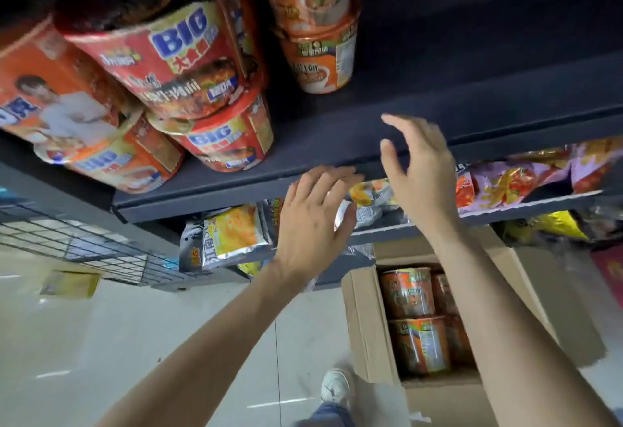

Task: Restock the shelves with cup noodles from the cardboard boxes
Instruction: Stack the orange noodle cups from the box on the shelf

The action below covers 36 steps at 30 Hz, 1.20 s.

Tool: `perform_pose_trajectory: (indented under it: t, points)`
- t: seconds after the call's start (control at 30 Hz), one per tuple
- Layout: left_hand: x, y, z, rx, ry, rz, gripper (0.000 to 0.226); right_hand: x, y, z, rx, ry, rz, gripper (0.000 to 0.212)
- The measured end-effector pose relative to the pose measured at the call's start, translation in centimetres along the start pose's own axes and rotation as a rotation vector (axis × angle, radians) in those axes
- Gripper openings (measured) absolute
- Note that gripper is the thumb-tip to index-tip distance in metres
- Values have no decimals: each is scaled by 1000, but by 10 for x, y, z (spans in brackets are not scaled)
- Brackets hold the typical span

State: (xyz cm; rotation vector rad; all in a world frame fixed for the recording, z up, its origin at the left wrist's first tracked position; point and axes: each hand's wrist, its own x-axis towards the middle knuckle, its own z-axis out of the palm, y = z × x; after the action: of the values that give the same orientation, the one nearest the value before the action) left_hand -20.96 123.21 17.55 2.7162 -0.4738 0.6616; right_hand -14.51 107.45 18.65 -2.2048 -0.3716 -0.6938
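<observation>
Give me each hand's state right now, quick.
Left hand: open, fingers relaxed, holding nothing, in front of the shelf edge.
Right hand: open, fingers spread, holding nothing.

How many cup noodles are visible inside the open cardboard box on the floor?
4 visible in the cardboard box: two in front, upper and lower; two partly hidden behind, upper and lower. More may be hidden.
</observation>
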Motion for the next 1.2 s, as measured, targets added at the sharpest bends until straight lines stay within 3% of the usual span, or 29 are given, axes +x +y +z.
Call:
perform_pose_trajectory:
  t: [0.07, 0.17, 0.3, 0.37, 0.47, 0.57, 0.63, 0.77, 0.93, 1.2]
  points:
    - [-21, 21, 22, -145, 21, -26, 22, -51, 26, -24, 11, -41, 31, 25]
    - [-61, 42, 85, -291, -162, -17, 27, -130, 80, -42, -74, -213, 147, 20]
    - [-100, 61, 167, -195, -596, -11, 56, -210, 151, -33, -246, -419, 294, 25]
    - [-115, 64, 205, -54, -676, -56, 69, -233, 177, -20, -289, -500, 372, 32]
    - [-134, 59, 244, 23, -678, -118, 67, -254, 194, 9, -304, -633, 509, 61]
    - [-158, 45, 266, -1, -466, -24, 44, -265, 195, 39, -335, -824, 689, 101]
    - [-171, 36, 267, -76, -368, 2, 42, -268, 195, 55, -286, -873, 788, 111]
    - [-185, 39, 254, -161, -391, -54, 49, -270, 201, 73, -208, -830, 892, 116]
    - [-190, 51, 246, 18, -382, 58, 50, -267, 199, 41, -60, -549, 957, 120]
    - [-194, 96, 260, 303, -702, 23, 66, -287, 213, -22, -21, -187, 876, 110]
